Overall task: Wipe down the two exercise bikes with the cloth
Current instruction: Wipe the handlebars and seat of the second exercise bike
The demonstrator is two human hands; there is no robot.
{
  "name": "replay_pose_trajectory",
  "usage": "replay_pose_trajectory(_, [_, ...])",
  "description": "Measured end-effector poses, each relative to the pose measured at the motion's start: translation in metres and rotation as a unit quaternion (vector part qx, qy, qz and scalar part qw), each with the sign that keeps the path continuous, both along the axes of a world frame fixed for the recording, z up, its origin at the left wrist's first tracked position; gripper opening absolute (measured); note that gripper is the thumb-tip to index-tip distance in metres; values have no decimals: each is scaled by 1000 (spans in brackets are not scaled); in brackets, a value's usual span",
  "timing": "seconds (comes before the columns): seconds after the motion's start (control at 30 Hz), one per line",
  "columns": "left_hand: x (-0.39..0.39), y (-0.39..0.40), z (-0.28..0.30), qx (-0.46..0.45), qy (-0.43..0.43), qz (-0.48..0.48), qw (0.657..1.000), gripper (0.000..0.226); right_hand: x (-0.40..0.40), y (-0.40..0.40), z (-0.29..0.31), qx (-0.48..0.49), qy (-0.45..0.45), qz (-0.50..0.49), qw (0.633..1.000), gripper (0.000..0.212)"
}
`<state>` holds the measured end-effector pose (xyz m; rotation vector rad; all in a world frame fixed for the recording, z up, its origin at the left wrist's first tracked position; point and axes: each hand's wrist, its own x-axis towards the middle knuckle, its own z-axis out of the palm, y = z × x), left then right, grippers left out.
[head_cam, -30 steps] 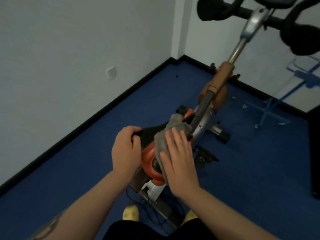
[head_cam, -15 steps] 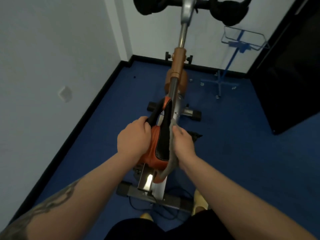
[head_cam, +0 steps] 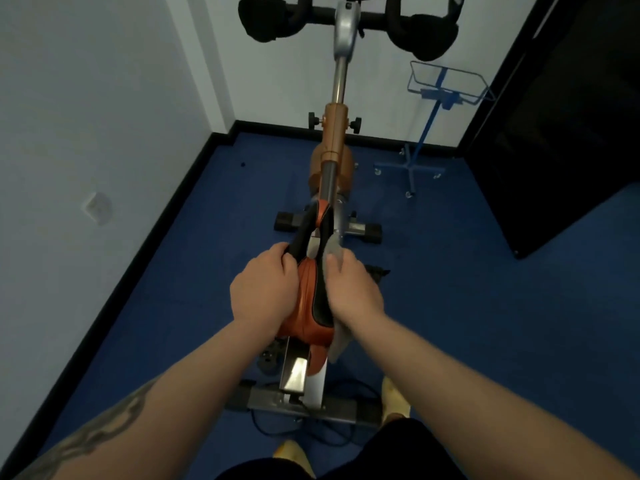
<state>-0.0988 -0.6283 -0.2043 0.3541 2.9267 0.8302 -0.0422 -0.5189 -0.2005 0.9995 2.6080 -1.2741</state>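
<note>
Both hands are on the saddle of the exercise bike [head_cam: 337, 140] right in front of me. My left hand [head_cam: 265, 289] has its fingers curled over the saddle's left edge, gripping it to hold it steady. My right hand [head_cam: 353, 289] presses the grey cloth [head_cam: 337, 344] against the saddle's right side; the fingers bend over the cloth and hold it to the surface, and a loose corner of cloth hangs out below my wrist, with another bit showing just past my fingertips.

The saddle [head_cam: 306, 299], orange with a black strip, is near me, between my hands. Beyond it the seat post and frame run away from me to the black handlebars [head_cam: 346, 22] at the far end, against the wall.

By my reckoning I am on the saddle of one bike, and I cannot tell from here which parts are already clean; nothing shows wet or streaked. The frame, post and handlebars look untouched by the cloth at this moment, so I judge those remain. No second bike is in view, so that one is probably still to do as well. A blue wheeled stand [head_cam: 426, 133] stands far right, near the dark door [head_cam: 561, 133].
</note>
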Motion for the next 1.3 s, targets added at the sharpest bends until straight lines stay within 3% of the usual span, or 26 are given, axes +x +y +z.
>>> replay_pose_trajectory(0.1, [-2,2,0,5,5,9,1000,28,19,-18,-4,121,45,45,991,54])
replay_pose_trajectory(0.33, [-1,4,-4,-20,5,41,999,33,-72,18,-18,64,-41,33,997,63])
replay_pose_trajectory(0.53, [1,4,-2,1,-13,102,995,30,-108,51,-32,58,127,86,986,45])
replay_pose_trajectory(0.6, [3,4,-2,7,1,135,991,29,-118,64,-24,138,148,207,957,40])
replay_pose_trajectory(0.63, [4,5,-2,1,9,156,988,29,-119,64,-18,217,148,292,920,39])
replay_pose_trajectory(0.7, [6,7,-1,-15,20,209,978,27,-107,48,-10,331,177,457,807,38])
replay_pose_trajectory(0.73, [8,8,-1,-16,23,240,970,25,-98,36,-10,338,203,518,759,38])
replay_pose_trajectory(0.77, [10,8,-2,-13,25,271,962,23,-91,30,-10,313,226,553,738,39])
replay_pose_trajectory(0.87, [18,15,-2,-9,28,329,944,22,-107,50,-1,235,202,612,728,40])
replay_pose_trajectory(0.9, [20,20,-2,-7,25,337,941,23,-119,63,0,212,187,609,741,40])
replay_pose_trajectory(1.03, [22,38,-1,-47,21,354,934,31,-144,89,-2,290,114,489,815,40])
replay_pose_trajectory(1.13, [19,38,-1,-55,25,365,929,31,-111,62,-15,324,185,516,771,39])
replay_pose_trajectory(1.2, [19,36,-2,-54,28,366,929,30,-99,59,-13,271,235,563,744,43])
replay_pose_trajectory(1.3, [19,34,-4,-55,37,367,928,31,-134,80,-8,225,211,641,702,51])
